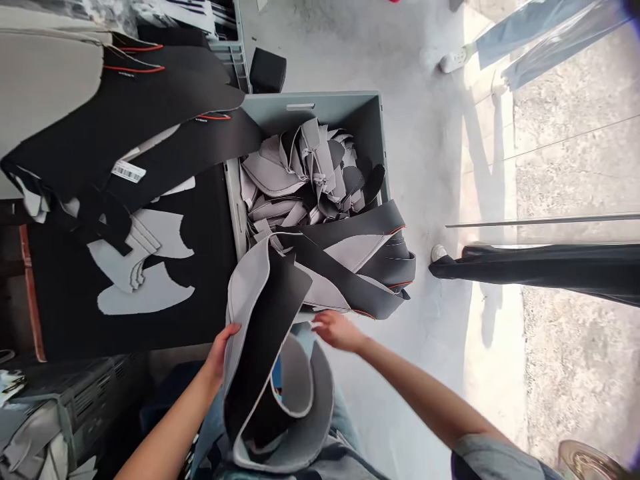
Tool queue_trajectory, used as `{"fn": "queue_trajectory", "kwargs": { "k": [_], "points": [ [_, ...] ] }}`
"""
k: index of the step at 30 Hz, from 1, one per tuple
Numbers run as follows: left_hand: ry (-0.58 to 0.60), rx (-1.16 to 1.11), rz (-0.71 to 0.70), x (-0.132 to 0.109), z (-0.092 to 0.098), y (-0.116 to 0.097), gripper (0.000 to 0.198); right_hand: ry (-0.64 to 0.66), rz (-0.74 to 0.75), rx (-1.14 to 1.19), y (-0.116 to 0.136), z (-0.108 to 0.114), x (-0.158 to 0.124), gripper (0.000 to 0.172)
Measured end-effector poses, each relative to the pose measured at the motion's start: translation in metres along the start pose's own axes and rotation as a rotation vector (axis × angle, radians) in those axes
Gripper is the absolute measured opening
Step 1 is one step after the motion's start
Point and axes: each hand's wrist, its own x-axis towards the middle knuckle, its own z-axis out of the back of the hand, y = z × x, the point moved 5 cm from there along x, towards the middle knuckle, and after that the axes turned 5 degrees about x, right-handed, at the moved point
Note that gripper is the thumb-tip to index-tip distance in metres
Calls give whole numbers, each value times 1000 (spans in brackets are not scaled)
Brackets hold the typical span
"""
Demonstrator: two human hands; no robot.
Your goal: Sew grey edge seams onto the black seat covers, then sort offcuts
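Observation:
My left hand (220, 350) grips the outer edge of a long sheet panel (265, 313), black on one face and grey on the other. The panel curls down over my lap, and its lower end rolls into a loop. My right hand (340, 331) is beside the panel at the crate's near edge, its fingers loosely bent and slightly apart, with nothing visible in them. Just beyond it, several folded black and grey panels (370, 260) with orange edge marks lie across the crate. Their far ends hang over its right side.
A grey plastic crate (345, 100) holds a heap of grey and black offcuts (300, 167). On the left, a black-topped table (210, 267) carries stacked panels (165, 87) and grey cut pieces (145, 293). A black block (268, 70) is on the floor. Two people's legs (540, 263) show at right.

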Motion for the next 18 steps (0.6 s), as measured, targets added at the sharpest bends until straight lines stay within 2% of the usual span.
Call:
{"fn": "queue_trajectory", "kwargs": {
  "k": [1,4,6,7,8,10,12,14,16,18],
  "points": [
    [-50,1,10,-11,13,6,35,-35,-59,-69,-19,27,14,33],
    [-238,-11,-24,-42,53,18,38,-148,-286,-487,-65,100,72,52],
    [-354,-17,-86,-62,77,20,40,-161,-446,-631,-83,126,113,73],
    [-404,-15,-113,-72,88,19,40,-139,-535,-658,-90,129,130,81],
    [-445,-10,-141,-83,97,18,40,-105,-611,-671,-95,127,142,88],
    [-500,3,-201,-102,111,16,41,-5,-692,-679,-99,107,151,97],
    [-528,8,-263,-118,119,12,42,86,-700,-690,-95,78,146,99],
    [-549,11,-304,-130,121,6,42,128,-715,-695,-90,55,134,93],
    [-561,31,-334,-141,124,-7,38,110,-708,-748,-85,48,127,83],
    [-561,91,-383,-155,130,-29,31,78,-668,-828,-83,54,130,77]
  ]
}}
